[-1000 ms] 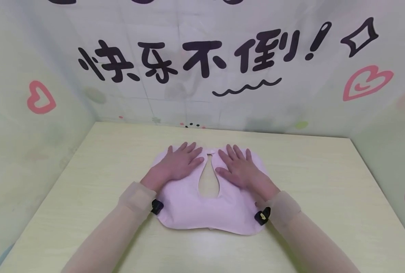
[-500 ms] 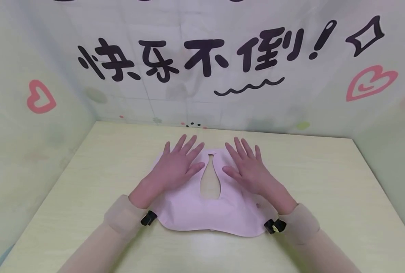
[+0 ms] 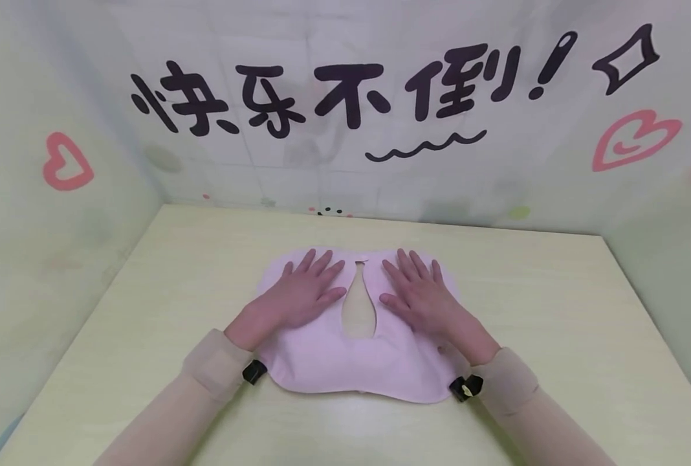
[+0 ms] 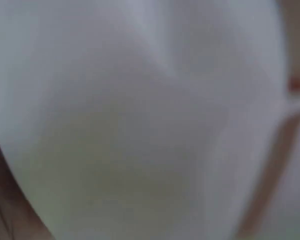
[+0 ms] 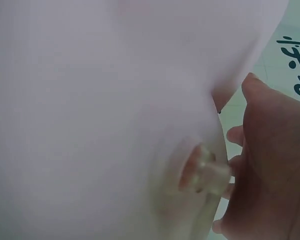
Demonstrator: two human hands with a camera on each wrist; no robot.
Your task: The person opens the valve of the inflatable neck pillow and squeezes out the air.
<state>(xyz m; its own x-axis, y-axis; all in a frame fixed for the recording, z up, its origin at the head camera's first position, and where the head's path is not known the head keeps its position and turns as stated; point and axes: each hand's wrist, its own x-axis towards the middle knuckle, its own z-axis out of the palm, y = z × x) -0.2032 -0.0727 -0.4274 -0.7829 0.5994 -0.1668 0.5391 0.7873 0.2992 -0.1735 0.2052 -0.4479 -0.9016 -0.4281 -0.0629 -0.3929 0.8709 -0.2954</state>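
A pale pink inflatable neck pillow [image 3: 357, 362] lies on the table, a teardrop opening in its middle and its two arms meeting at the far side. On the left arm of the pillow rests my left hand [image 3: 299, 291], palm down with fingers spread. My right hand [image 3: 424, 296] lies the same way on the right arm, its fingertips near the far edge. A clear air valve [image 5: 205, 172] sticks out of the pillow in the right wrist view. Blurred pillow surface fills most of the left wrist view.
The light wooden table [image 3: 555, 310] stands against a printed backdrop [image 3: 345, 175] with black lettering and hearts. Small black wrist cameras [image 3: 255, 371] sit at both cuffs, beside the pillow's near corners.
Both hands rose off the pillow half a second ago and have come back down onto it. Compared with one second ago, the wrists are farther apart. The pillow has stayed in place.
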